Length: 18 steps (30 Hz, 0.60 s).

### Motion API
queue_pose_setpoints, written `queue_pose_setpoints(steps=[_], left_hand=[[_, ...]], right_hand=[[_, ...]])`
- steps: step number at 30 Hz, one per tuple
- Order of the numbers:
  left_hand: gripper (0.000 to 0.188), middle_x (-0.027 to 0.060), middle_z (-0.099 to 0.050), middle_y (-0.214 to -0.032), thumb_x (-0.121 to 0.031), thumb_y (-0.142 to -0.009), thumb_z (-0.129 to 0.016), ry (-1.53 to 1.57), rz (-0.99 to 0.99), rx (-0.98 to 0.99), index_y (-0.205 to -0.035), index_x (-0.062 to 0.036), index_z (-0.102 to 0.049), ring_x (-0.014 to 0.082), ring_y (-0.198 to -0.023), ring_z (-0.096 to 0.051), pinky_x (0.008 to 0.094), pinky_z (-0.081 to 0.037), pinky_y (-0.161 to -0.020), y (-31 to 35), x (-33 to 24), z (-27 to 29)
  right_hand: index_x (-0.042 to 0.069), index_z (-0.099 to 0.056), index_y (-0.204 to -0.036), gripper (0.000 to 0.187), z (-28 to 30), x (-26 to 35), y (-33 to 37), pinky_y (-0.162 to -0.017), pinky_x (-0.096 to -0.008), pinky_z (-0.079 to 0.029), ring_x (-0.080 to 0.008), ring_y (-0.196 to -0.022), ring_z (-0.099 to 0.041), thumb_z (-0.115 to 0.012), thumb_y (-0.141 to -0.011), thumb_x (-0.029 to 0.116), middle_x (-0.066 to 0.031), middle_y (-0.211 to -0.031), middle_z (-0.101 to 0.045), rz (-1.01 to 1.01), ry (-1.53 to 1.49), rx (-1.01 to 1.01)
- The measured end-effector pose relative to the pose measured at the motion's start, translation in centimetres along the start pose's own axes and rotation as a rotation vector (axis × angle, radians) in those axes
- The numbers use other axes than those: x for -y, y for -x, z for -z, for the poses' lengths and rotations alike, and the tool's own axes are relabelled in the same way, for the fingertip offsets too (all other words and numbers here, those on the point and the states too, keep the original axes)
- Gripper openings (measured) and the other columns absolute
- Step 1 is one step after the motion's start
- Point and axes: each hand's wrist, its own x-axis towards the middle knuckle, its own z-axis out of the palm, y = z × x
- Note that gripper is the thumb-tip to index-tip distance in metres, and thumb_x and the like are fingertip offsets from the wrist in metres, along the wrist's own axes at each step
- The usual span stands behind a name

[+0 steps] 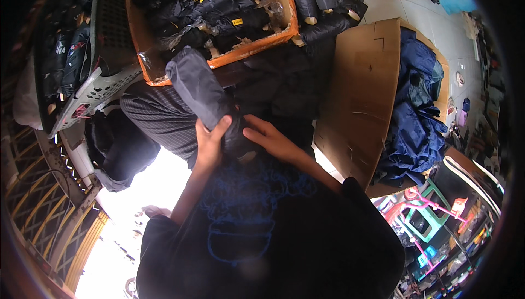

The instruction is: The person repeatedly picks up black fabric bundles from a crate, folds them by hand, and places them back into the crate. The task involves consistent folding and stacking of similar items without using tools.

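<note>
A long bundle in a dark grey fabric sleeve [194,83] slants up and away from my body, its far end close to the orange-edged box. My left hand [210,141] is closed round its lower part, with the thumb on top. At the lower right side of the same bundle, my right hand [273,141] grips the black part with its fingers partly hidden. A small tan end shows at the bottom of the bundle, against my black shirt.
An orange-edged box [254,42] of black bundles with tan ends stands ahead, with more grey and black bundles [322,25] beside it. To the right is a cardboard box [358,97] with blue fabric [413,129]. A grey perforated crate [104,88] stands left.
</note>
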Motion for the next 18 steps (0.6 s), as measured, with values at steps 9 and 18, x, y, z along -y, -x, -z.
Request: queue_pose_setpoints(steps=[9, 18], left_hand=[[0.033, 0.0142, -0.065, -0.097, -0.01, -0.079, -0.073, 0.055, -0.097, 0.042, -0.104, 0.0047, -0.057, 0.0247, -0.089, -0.066, 0.0364, -0.055, -0.078, -3.3, -3.3, -2.4], [0.027, 0.014, -0.067, -0.097, -0.012, -0.082, -0.071, 0.069, -0.051, 0.059, -0.101, 0.0055, -0.061, 0.0234, -0.091, -0.067, 0.0347, -0.055, -0.08, -2.4, -2.0, -3.4]], right_hand=[[0.001, -0.034, -0.136, 0.052, -1.2, 1.8, -1.3, -0.059, -0.026, -0.05, -0.0132, -0.073, -0.063, -0.057, -0.095, 0.023, -0.0097, -0.094, -0.062, 0.002, -0.035, -0.027], [0.002, -0.026, -0.144, 0.061, -1.3, 1.9, -1.2, -0.06, -0.0253, -0.051, -0.0131, -0.077, -0.062, -0.055, -0.094, 0.02, -0.0127, -0.109, -0.057, 0.132, 0.083, -0.147]])
